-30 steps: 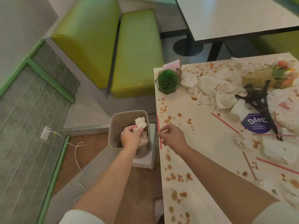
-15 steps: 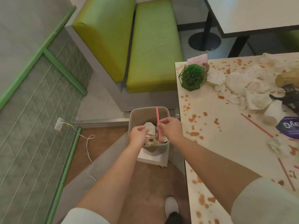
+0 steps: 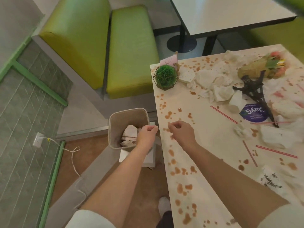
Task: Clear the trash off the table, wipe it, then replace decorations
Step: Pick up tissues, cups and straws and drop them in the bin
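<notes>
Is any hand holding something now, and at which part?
Nothing is held: the left hand over the trash bin and the right hand are both empty.

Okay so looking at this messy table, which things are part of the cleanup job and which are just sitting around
Part of the job:
trash bin
crumpled napkins
red straws
table
green plant ball
black tower model
flower bouquet

Just lying about:
green bench
other table
wall socket and cable
</notes>
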